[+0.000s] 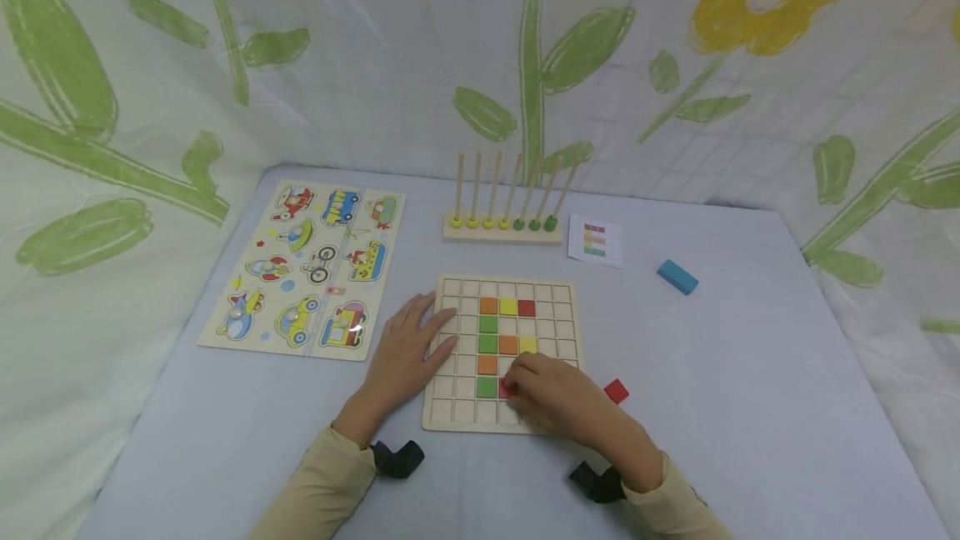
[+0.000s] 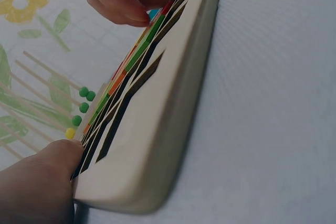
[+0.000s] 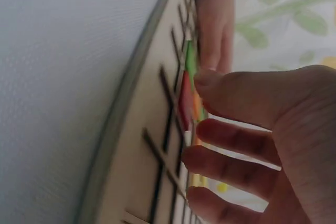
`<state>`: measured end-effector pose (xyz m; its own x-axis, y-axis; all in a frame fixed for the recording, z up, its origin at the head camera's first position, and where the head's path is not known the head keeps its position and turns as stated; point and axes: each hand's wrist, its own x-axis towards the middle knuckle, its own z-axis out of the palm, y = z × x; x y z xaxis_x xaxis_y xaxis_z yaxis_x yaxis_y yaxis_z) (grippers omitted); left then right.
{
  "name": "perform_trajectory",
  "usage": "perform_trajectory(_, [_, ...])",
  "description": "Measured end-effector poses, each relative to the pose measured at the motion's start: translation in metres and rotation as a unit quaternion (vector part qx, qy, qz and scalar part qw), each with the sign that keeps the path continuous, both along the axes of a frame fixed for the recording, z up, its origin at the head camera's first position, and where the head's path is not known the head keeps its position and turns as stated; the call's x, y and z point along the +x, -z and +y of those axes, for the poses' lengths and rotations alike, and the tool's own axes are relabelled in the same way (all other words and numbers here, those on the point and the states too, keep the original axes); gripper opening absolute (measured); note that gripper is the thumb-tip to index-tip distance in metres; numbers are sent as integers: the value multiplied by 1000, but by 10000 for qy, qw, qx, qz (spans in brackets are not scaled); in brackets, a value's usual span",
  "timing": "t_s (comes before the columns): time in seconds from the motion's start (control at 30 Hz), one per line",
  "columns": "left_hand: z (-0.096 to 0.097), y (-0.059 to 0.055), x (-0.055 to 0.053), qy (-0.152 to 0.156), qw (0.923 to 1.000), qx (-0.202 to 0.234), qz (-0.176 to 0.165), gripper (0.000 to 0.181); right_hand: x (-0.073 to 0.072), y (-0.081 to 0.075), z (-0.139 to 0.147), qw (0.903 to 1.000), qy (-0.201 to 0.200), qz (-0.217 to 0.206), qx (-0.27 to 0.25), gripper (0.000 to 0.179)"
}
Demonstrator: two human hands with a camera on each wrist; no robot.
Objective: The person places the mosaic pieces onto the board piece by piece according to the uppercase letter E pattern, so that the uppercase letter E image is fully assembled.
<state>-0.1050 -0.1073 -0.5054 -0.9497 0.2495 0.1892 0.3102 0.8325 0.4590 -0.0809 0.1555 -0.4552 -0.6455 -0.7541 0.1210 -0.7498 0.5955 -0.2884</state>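
Note:
A wooden grid board (image 1: 453,412) lies on the table, with orange, yellow, red and green tiles set in some of its squares. My left hand (image 1: 405,352) rests at the board's left edge, fingers spread; its thumb (image 2: 60,158) lies against the rim in the left wrist view. My right hand (image 1: 558,398) is over the board's lower part, thumb and fingers bent around a red tile (image 3: 185,100) beside a green tile (image 1: 487,387). That red tile sits low in its square, partly covered by the fingertips. Another red tile (image 1: 617,391) lies right of the board, near the right wrist.
A picture puzzle (image 1: 262,336) with vehicle pieces lies at the left. Behind the board stands a wooden peg rack (image 1: 501,236) with yellow and green beads. Beside it lies a printed pattern card (image 1: 596,240). A blue block (image 1: 678,277) is at the right. A flowered curtain hangs behind.

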Motion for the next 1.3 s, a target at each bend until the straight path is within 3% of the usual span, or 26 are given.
perform_trajectory(0.13, [0, -2, 1, 3, 10000, 32, -11, 46, 2, -13, 14, 9990, 396, -133, 177, 20])
perform_trajectory(0.27, [0, -2, 0, 20, 10000, 36, 31, 46, 4, -24, 47, 9938, 1083, -145, 183, 30])
perform_trajectory(0.47, [0, -1, -1, 43, 9999, 30, 90, 46, 12, -22, 96, 9819, 1806, -459, 347, 40])
perform_trajectory(0.83, [0, 0, -1, 10, 10000, 12, 32, 46, 18, -1, 115, 9790, 1943, -432, 448, 37])
perform_trajectory(1.3, [-1, 1, -2, 31, 10000, 5, 33, 46, 11, 0, 101, 9752, 2062, -708, 395, 37])
